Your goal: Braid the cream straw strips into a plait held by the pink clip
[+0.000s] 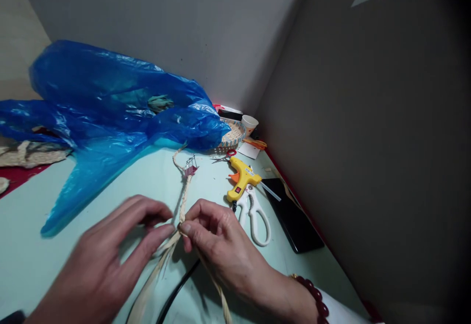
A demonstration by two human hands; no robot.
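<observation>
A pale straw braid (183, 201) runs across the light green table (110, 191) from a small pink binder clip (191, 169) toward me. My right hand (217, 238) is closed, pinching the braid's near end between thumb and fingers. My left hand (117, 250) is beside it, fingers curled, its thumb and fingertips pressed on the loose straw strands (158, 270) that fan out below the braid. The left hand is slightly blurred. A red bead bracelet (312, 294) sits on my right wrist.
A big blue plastic bag (110, 108) covers the table's far left. Right of the braid lie a yellow glue gun (241, 177), white-handled shears (255, 216), red-handled scissors (226, 156) and a black phone (292, 213). A woven basket (233, 135) and paper cup (249, 123) stand by the wall. A black cable (176, 292) runs near me.
</observation>
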